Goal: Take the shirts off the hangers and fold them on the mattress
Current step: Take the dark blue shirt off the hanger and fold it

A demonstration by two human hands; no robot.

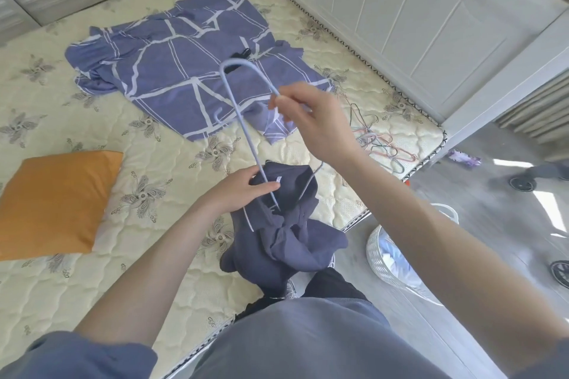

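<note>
Hanger [247, 135] pinched between right hand [311, 120] fingers above mattress [154, 148]; left hand [237, 191] grips dark shirt [286, 237] collar, shirt hanging below at mattress edge.

Home bedroom: bare quilted mattress [92, 286] with flower print, orange pillow [58, 200] on it, white panelled wardrobe doors [400, 9] alongside, white laundry basket [378, 252] on grey floor, loose hangers [378, 144] heaped at mattress edge.

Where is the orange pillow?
In the head view, the orange pillow lies on the mattress at the left, left of the left hand and nearer than the purple checked cloth.
</note>
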